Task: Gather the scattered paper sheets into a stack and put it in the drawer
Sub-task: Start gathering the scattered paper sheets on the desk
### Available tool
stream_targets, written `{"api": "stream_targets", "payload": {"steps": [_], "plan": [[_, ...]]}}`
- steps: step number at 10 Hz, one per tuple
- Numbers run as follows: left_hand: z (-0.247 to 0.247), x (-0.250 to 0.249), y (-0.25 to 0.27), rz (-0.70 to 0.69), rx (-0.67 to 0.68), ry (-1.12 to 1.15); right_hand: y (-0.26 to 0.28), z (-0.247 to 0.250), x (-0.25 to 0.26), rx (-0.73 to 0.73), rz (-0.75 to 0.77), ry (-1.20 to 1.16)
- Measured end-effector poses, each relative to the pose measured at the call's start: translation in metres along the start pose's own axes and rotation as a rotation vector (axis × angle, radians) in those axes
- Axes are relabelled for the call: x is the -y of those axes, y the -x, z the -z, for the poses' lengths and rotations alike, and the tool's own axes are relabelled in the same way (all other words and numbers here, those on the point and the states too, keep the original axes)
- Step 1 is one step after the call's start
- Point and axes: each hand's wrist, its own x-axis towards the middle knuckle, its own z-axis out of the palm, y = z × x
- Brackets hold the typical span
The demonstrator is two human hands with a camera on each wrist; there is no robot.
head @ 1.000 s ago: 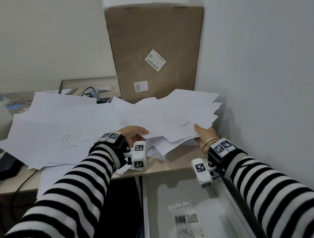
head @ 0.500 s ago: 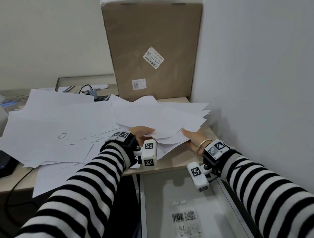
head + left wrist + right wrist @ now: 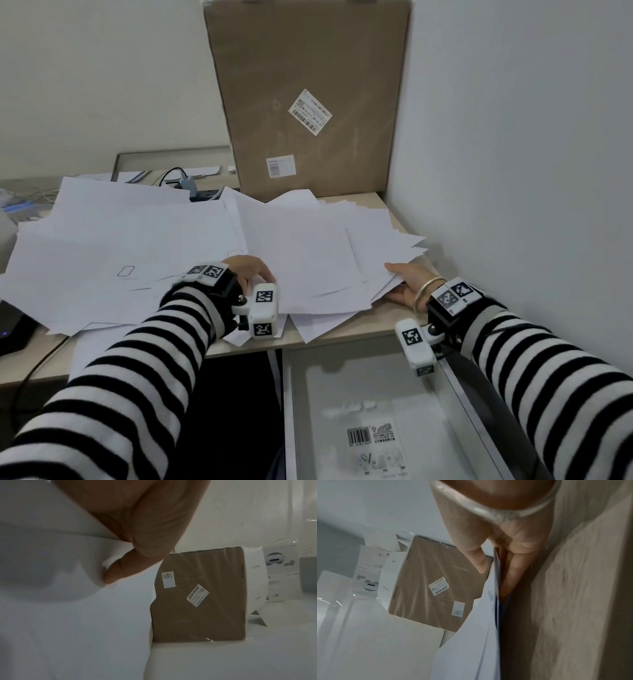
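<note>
A loose bundle of white paper sheets (image 3: 308, 246) lies fanned out on the right part of the desk (image 3: 359, 330). My left hand (image 3: 251, 274) grips its near left edge; the left wrist view shows the thumb (image 3: 113, 574) pressed onto the paper (image 3: 68, 615). My right hand (image 3: 399, 286) holds the near right edge, thumb on top and fingers (image 3: 511, 574) under the sheets (image 3: 471, 635). More scattered sheets (image 3: 120, 240) cover the desk's left half. The drawer (image 3: 342, 373) stands open below the desk edge, under my right wrist.
A tall cardboard box (image 3: 308, 85) stands against the back wall behind the bundle. The right wall runs close beside my right arm. A black device (image 3: 13, 329) sits at the left edge, a cable hub (image 3: 191, 186) behind the sheets. A labelled plastic bag (image 3: 373, 442) lies in the drawer.
The bundle, held lifted and tilted a second ago, has come down flat onto the desk. Both hands lowered with it and keep their hold on its near edge.
</note>
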Motion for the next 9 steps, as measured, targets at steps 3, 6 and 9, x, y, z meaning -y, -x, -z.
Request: {"api": "stream_targets", "payload": {"steps": [3, 6, 9], "plan": [[0.014, 0.022, -0.011, -0.058, -0.084, 0.066, -0.014, 0.013, 0.019, -0.133, 0.108, 0.650], [0.037, 0.035, -0.046, -0.134, -0.206, 0.112, -0.019, 0.033, 0.050, -0.256, 0.200, 0.964], [0.009, 0.029, -0.037, -0.158, -0.119, 0.128, -0.015, 0.033, 0.050, -0.248, 0.060, 0.639]]}}
